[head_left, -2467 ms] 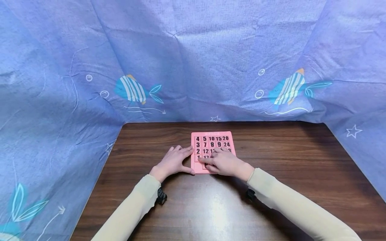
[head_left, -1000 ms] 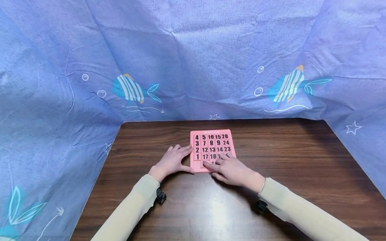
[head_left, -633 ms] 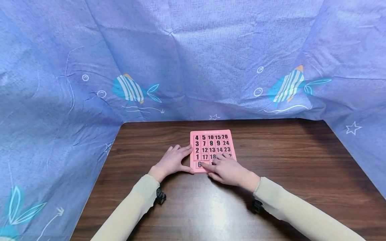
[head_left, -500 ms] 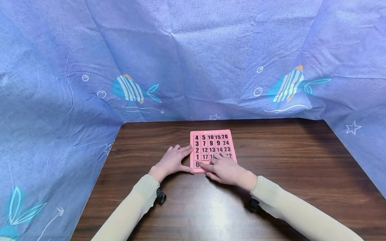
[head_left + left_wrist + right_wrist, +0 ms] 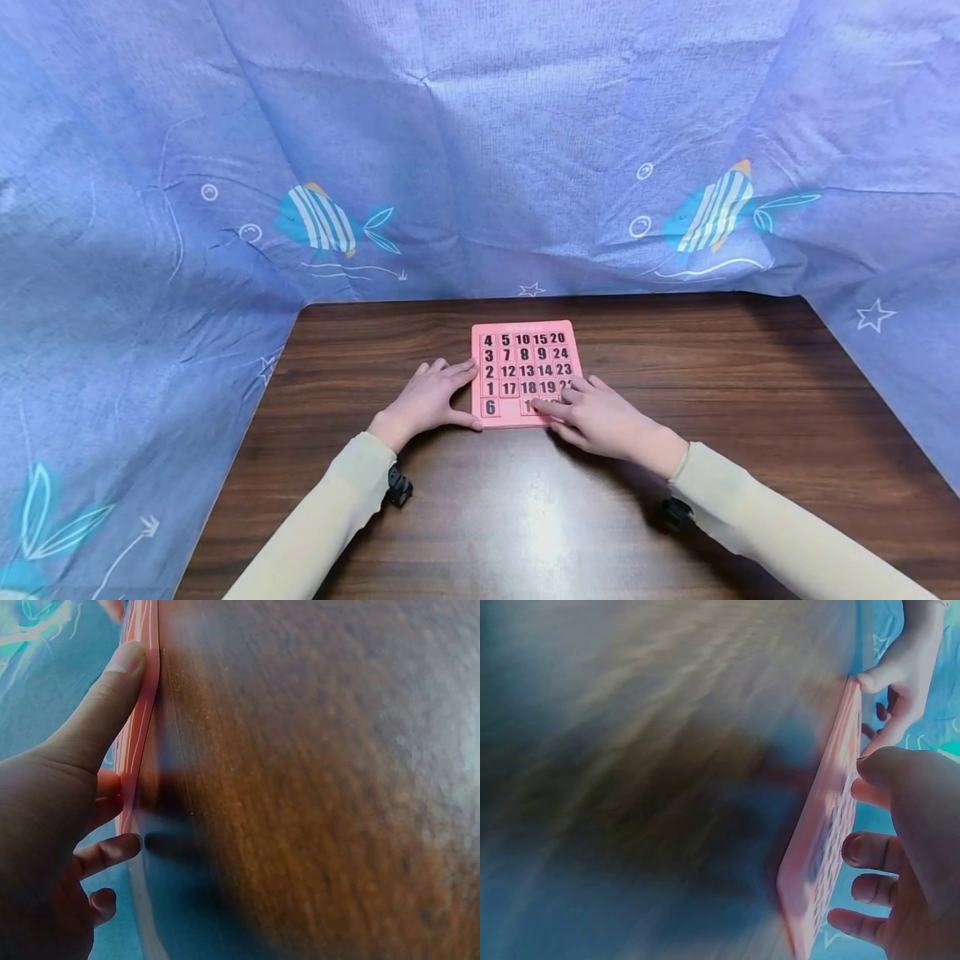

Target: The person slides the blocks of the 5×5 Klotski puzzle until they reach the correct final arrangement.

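Observation:
A pink sliding number puzzle (image 5: 491, 327) with black-numbered tiles lies flat on the table. My left hand (image 5: 427, 400) has its fingertips on the puzzle's left edge and its thumb at the near left corner. In the left wrist view the thumb (image 5: 105, 697) lies against the puzzle's side. My right hand (image 5: 603, 419) reaches in from the right, its index fingertip on a bottom-row tile (image 5: 527, 407) whose number it partly covers. The 6 tile (image 5: 490, 407) sits in the bottom left corner, with a vacant slot just right of it. The right hand hides the bottom row's right end.
The dark wood-grain table (image 5: 712, 358) extends around the puzzle. A blue curtain (image 5: 480, 150) with striped fish hangs behind its far edge and along both sides. Each wrist carries a small black camera, seen on the left wrist (image 5: 400, 486).
The 6 tile slid left into the bottom left corner under the right index finger. The right hand then moved right to a neighbouring tile. The left hand stayed at the puzzle's edge.

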The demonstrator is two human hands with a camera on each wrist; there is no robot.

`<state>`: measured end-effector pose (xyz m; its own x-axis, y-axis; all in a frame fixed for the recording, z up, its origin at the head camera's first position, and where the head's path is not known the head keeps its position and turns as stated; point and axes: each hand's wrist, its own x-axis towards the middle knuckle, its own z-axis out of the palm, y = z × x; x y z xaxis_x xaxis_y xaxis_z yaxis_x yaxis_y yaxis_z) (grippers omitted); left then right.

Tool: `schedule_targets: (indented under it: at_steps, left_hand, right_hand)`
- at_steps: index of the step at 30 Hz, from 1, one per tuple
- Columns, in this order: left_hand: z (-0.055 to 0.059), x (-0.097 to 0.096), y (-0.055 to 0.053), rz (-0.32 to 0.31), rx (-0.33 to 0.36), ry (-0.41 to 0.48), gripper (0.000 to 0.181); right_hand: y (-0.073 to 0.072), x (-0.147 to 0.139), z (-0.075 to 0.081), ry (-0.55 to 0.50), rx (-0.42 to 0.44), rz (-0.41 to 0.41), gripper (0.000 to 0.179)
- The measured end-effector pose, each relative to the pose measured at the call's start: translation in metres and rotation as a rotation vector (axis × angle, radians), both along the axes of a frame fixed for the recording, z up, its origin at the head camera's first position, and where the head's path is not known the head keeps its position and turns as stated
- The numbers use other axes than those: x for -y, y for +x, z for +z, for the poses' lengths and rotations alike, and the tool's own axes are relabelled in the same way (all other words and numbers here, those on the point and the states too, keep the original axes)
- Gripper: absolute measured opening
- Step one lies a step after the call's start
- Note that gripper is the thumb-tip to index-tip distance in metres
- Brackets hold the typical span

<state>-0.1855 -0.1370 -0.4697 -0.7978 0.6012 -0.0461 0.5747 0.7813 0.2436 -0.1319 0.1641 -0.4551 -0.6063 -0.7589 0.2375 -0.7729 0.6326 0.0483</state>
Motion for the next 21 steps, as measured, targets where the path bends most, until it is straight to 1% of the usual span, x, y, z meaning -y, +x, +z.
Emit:
schedule_targets:
  at_steps: [3,7,11,16,21]
  left_hand:
    - [0.001,0.001,0.000,0.000,-0.001,0.001,0.100]
    - [0.002,0.001,0.000,-0.002,0.000,0.004,0.099]
    - [0.002,0.001,0.001,-0.001,0.000,0.005,0.100]
    - [0.002,0.000,0.001,0.000,0.006,0.002,0.100]
    - [0.002,0.000,0.001,-0.001,0.011,0.007,0.099]
  right_hand:
    - [0.002,-0.007,-0.004,0.011,0.005,0.000,0.043]
    - [0.002,-0.007,-0.007,0.022,0.004,0.008,0.043]
    - [0.003,0.000,-0.007,0.023,0.000,0.019,0.043]
    - [0.003,0.011,-0.008,0.050,0.015,0.026,0.046]
    - [0.002,0.021,-0.008,0.066,0.015,0.030,0.045]
